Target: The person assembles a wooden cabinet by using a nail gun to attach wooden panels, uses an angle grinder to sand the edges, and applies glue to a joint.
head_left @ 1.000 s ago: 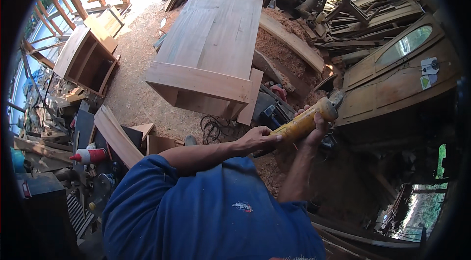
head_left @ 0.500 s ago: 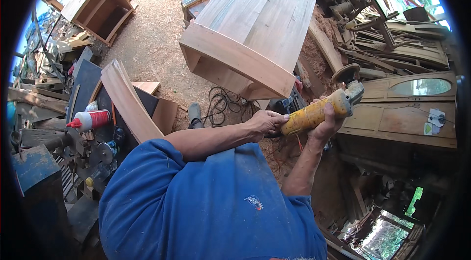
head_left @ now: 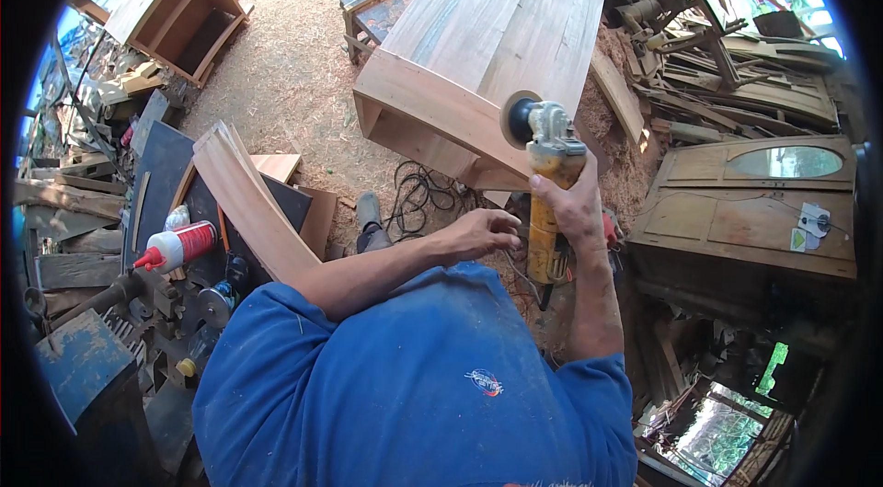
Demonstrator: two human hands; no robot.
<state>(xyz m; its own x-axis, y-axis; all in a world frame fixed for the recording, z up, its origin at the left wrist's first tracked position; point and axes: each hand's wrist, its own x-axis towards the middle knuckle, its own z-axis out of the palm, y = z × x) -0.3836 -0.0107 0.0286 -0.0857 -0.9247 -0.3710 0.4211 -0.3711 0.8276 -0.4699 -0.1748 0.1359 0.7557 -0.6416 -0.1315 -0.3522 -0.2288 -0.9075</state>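
Observation:
My right hand [head_left: 575, 209] grips the yellow body of an angle grinder [head_left: 544, 239] from its right side. The tool stands nearly upright in the view, with its grey metal head at the top and a round sanding disc [head_left: 517, 122] facing up and left. Beside the grinder, my left hand [head_left: 485, 236] is off it, with loosely bent fingers and nothing in them. Just beyond the disc is a pale wooden cabinet [head_left: 497, 18] with a plank panel on top and an open front. Whether the disc touches its edge I cannot tell.
Black cable [head_left: 418, 202] lies coiled on the shavings-covered floor. To the left are curved boards [head_left: 237, 197], a red-and-white glue bottle [head_left: 175, 245] and another grinder [head_left: 216, 303]. An open cabinet [head_left: 179, 13] stands far left. At right sit a wooden door panel [head_left: 736, 211] and stacked planks [head_left: 754, 96].
The grinder has swung left and turned upright, its disc moving from the right to near the cabinet's front. My left hand has let go of the tool's rear end.

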